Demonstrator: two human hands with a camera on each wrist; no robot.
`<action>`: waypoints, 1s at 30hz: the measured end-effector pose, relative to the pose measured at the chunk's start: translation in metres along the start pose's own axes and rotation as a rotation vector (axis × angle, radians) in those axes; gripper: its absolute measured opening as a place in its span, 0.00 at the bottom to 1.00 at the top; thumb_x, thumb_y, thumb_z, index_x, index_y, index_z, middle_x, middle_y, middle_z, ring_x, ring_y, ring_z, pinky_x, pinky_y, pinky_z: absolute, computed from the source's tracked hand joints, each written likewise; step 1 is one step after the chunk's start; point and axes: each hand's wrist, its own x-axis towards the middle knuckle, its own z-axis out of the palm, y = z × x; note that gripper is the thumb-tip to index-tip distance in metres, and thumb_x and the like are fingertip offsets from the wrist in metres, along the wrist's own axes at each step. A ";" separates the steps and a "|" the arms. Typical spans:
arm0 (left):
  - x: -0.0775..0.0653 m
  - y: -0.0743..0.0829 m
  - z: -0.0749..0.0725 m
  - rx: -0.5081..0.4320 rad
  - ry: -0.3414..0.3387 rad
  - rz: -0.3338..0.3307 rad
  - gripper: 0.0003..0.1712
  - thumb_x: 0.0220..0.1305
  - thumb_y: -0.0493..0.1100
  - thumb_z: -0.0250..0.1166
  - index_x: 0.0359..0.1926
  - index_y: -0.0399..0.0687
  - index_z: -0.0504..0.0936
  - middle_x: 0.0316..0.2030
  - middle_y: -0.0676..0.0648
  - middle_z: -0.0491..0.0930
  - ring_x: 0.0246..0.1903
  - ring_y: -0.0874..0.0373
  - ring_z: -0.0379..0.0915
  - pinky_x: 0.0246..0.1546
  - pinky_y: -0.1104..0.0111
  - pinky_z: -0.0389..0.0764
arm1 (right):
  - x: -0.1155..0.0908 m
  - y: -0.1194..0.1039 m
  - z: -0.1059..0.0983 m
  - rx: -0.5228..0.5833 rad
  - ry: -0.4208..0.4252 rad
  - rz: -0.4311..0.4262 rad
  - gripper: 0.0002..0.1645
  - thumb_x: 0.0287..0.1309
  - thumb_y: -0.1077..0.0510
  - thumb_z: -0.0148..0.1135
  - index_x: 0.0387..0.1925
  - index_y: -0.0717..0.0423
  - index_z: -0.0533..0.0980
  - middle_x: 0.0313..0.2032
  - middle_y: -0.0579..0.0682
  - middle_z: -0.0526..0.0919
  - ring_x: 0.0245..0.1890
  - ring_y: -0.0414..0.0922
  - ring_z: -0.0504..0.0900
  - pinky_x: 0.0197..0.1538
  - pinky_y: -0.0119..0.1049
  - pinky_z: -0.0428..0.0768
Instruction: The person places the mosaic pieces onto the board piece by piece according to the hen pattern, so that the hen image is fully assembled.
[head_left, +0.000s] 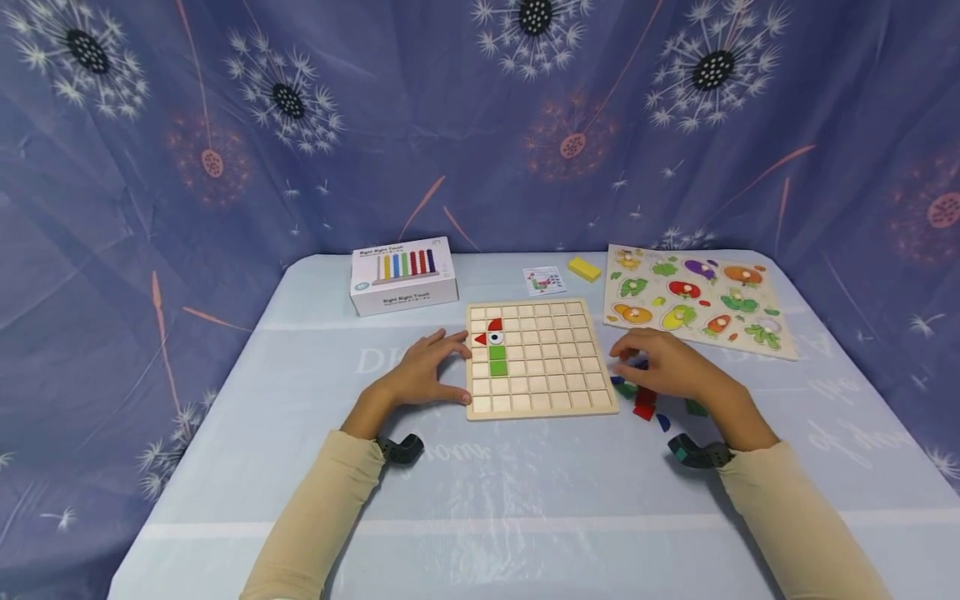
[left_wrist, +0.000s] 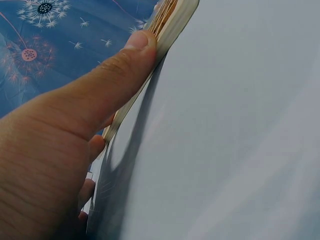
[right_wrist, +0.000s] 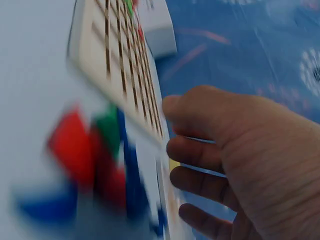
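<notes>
A wooden grid board lies mid-table, with a red quarter-round piece, a red triangle, an eye tile and two green squares set in its left columns. My left hand rests at the board's left edge, thumb and fingers spread along it; in the left wrist view the thumb touches the rim. Over a pile of loose pieces to the right of the board hovers my right hand, fingers loosely bent, nothing seen between them. Red pieces and a blue piece appear blurred below it.
Behind the board lie a small picture card and a yellow block. A white toy box stands at back left. A vegetable puzzle board lies at back right, close beyond my right hand.
</notes>
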 end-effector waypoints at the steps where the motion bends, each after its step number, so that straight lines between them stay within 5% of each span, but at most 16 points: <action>1: 0.000 0.000 -0.001 0.000 0.000 0.001 0.42 0.48 0.66 0.78 0.60 0.59 0.73 0.77 0.51 0.55 0.77 0.42 0.37 0.73 0.43 0.40 | -0.009 0.006 -0.003 -0.014 0.007 0.026 0.14 0.58 0.59 0.74 0.45 0.54 0.83 0.40 0.44 0.83 0.41 0.44 0.80 0.46 0.47 0.83; 12: -0.001 0.002 -0.002 -0.014 0.006 0.010 0.41 0.48 0.64 0.79 0.60 0.57 0.74 0.77 0.50 0.56 0.77 0.41 0.38 0.73 0.42 0.41 | -0.082 0.042 -0.021 -0.044 0.108 0.149 0.16 0.48 0.69 0.77 0.38 0.53 0.83 0.35 0.41 0.82 0.35 0.42 0.78 0.43 0.21 0.77; 30: -0.001 0.001 -0.001 -0.021 0.018 0.023 0.41 0.48 0.64 0.79 0.60 0.58 0.74 0.77 0.51 0.56 0.77 0.41 0.38 0.73 0.43 0.41 | -0.098 0.057 -0.018 0.010 0.132 0.287 0.13 0.51 0.65 0.77 0.38 0.55 0.83 0.35 0.46 0.82 0.37 0.45 0.76 0.42 0.19 0.74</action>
